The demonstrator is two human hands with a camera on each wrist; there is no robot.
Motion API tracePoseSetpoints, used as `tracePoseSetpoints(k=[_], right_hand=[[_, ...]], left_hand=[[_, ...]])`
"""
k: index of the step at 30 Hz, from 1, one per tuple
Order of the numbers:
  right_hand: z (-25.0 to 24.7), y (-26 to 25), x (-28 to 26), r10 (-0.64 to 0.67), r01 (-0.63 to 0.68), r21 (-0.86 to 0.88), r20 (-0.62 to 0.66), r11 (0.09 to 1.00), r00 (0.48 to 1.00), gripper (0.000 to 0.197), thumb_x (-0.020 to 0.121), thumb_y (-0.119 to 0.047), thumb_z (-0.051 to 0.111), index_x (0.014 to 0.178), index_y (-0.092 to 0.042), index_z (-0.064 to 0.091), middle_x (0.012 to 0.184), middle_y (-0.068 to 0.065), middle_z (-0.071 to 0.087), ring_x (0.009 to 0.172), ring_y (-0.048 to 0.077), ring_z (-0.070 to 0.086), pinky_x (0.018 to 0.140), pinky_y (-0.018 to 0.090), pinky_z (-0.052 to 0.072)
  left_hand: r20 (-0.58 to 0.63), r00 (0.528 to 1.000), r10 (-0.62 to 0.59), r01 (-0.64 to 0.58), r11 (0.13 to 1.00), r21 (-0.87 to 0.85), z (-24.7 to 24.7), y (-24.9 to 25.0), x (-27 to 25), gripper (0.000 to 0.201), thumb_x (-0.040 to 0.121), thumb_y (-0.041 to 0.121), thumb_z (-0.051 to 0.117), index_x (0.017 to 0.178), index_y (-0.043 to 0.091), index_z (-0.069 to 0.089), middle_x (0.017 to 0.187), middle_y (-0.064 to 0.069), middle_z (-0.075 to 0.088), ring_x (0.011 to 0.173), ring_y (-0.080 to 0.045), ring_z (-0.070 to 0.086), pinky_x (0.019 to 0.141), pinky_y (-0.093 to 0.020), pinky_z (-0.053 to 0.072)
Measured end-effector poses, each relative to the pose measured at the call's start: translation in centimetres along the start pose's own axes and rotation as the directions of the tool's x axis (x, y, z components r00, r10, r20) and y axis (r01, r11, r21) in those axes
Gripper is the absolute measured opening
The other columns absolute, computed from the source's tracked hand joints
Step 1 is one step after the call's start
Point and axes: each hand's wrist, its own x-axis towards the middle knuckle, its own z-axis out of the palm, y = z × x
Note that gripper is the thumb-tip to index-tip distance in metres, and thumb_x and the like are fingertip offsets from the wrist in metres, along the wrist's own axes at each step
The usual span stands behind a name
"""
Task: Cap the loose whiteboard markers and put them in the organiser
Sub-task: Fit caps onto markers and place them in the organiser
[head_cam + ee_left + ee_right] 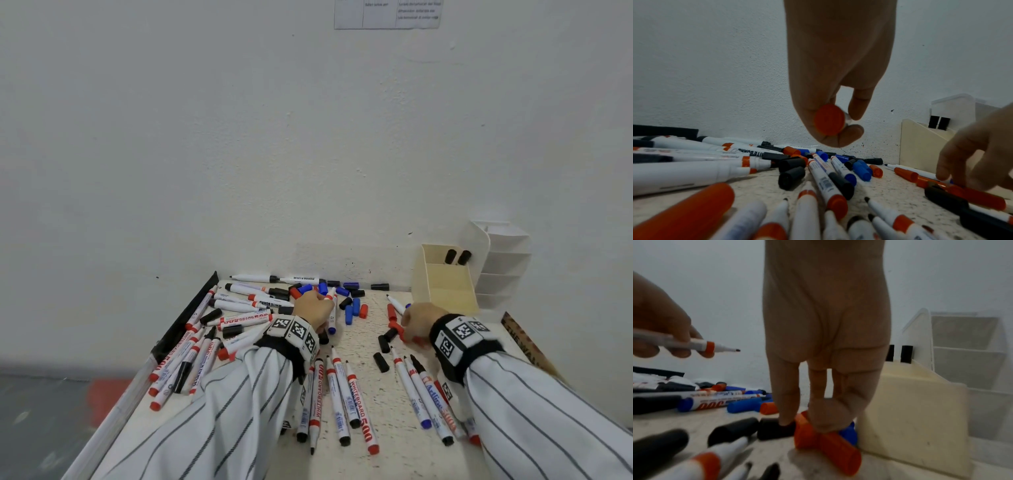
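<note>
While the left hand point(830, 104) grips 1 uncapped red marker point(694, 344), the right hand point(824, 369) fingers press red caps point(830, 443) near the organiser point(442, 281); capping needs 1 pinched.

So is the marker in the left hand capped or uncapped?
Uncapped: the red marker the left hand holds shows its bare dark tip.

Two hands are seen, the left point(313, 308) and the right point(419, 320). Two organisers are counted at the back right: one cream point(445, 291), one white point(503, 260). Two black-capped markers point(457, 257) are stood in the cream one. One paper sheet point(387, 13) is fixed to the wall. The markers and loose caps scattered over the surface point(370, 342) lie too overlapped for an exact count; several dozen pieces are visible.
</note>
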Motion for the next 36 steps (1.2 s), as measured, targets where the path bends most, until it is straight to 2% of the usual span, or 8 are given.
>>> tracePoseSetpoints(k=[7,11,14,17,23,27,32,36], right_hand=[[1.7,-0.3,0.2,0.005,-0.012,-0.123,-0.057,0.992,0.998,0.045,0.086,-0.018,0.060,0.129,-0.013,0.047,0.101,0.001,0.057,0.088,0.013,0.053,0.086,0.021,0.049],[1.6,-0.4,0.5,-0.011,-0.002,-0.125,-0.101,0.992,0.995,0.039,0.088,-0.014,0.058,0.126,-0.015,0.049,0.116,0.004,0.061,0.092,0.015,0.054,0.090,0.022,0.048],[1.3,-0.5,0.8,0.019,-0.023,-0.032,-0.130,0.999,0.991,0.033,0.089,-0.011,0.057,0.122,-0.007,0.055,0.113,0.006,0.060,0.089,0.015,0.051,0.090,0.023,0.047],[1.0,-0.4,0.8,0.029,-0.027,0.013,-0.178,1.000,0.984,0.030,0.089,-0.013,0.058,0.118,-0.005,0.057,0.113,0.009,0.062,0.091,0.016,0.055,0.090,0.023,0.049],[1.5,-0.2,0.5,0.026,-0.020,0.043,-0.139,0.999,0.990,0.035,0.081,-0.017,0.068,0.114,-0.008,0.059,0.110,0.007,0.064,0.096,0.018,0.061,0.086,0.024,0.052],[1.7,-0.4,0.1,-0.021,0.016,-0.050,-0.098,0.999,0.995,0.029,0.082,-0.018,0.067,0.108,-0.012,0.055,0.112,0.004,0.061,0.090,0.014,0.054,0.075,0.018,0.047],[1.2,-0.2,-0.4,-0.058,0.056,-0.029,-0.093,0.998,0.994,0.050,0.080,-0.005,0.068,0.126,-0.014,0.049,0.125,0.008,0.056,0.105,0.017,0.056,0.094,0.022,0.047],[0.5,0.5,-0.6,-0.122,0.170,0.202,-0.231,0.965,0.965,0.019,0.086,0.000,0.057,0.098,-0.014,0.057,0.108,0.005,0.053,0.082,0.013,0.050,0.068,0.018,0.043]], left_hand=[[-0.008,1.000,-0.008,0.008,1.000,0.005,-0.9,-0.5,-0.8,0.021,0.096,0.022,0.044,0.084,0.010,0.055,0.064,-0.001,0.045,0.049,-0.009,0.042,0.042,-0.016,0.033],[0.010,1.000,-0.007,0.007,1.000,-0.007,-1.0,-0.9,-0.7,0.025,0.093,0.019,0.048,0.069,0.014,0.049,0.062,-0.002,0.041,0.051,-0.012,0.041,0.049,-0.021,0.035],[0.034,0.999,0.008,-0.010,0.998,0.062,-1.2,-0.8,-1.1,0.007,0.088,0.017,0.056,0.090,0.013,0.061,0.087,-0.008,0.060,0.071,-0.017,0.058,0.068,-0.027,0.046],[0.046,0.999,0.025,-0.031,0.991,0.132,-1.3,-0.9,-0.9,0.047,0.089,0.012,0.057,0.135,0.011,0.048,0.126,-0.010,0.058,0.107,-0.024,0.061,0.086,-0.029,0.050],[0.027,0.998,0.062,-0.065,0.985,0.157,-1.1,-1.0,-1.0,0.048,0.090,0.010,0.056,0.137,0.013,0.046,0.139,-0.008,0.048,0.113,-0.021,0.057,0.085,-0.024,0.048],[0.037,0.997,0.062,-0.067,0.988,0.142,-0.9,-1.1,-1.1,0.050,0.090,0.010,0.057,0.138,0.015,0.045,0.135,-0.009,0.051,0.093,-0.017,0.059,0.073,-0.021,0.049],[0.063,0.995,0.071,-0.078,0.989,0.124,-0.7,-1.4,-0.9,0.046,0.088,0.011,0.059,0.133,0.013,0.049,0.123,-0.012,0.057,0.071,-0.013,0.057,0.065,-0.021,0.051],[0.041,0.995,0.093,-0.097,0.990,0.100,-0.6,-1.3,-1.0,0.032,0.088,0.014,0.060,0.119,0.014,0.055,0.115,-0.011,0.060,0.071,-0.013,0.056,0.070,-0.025,0.052]])
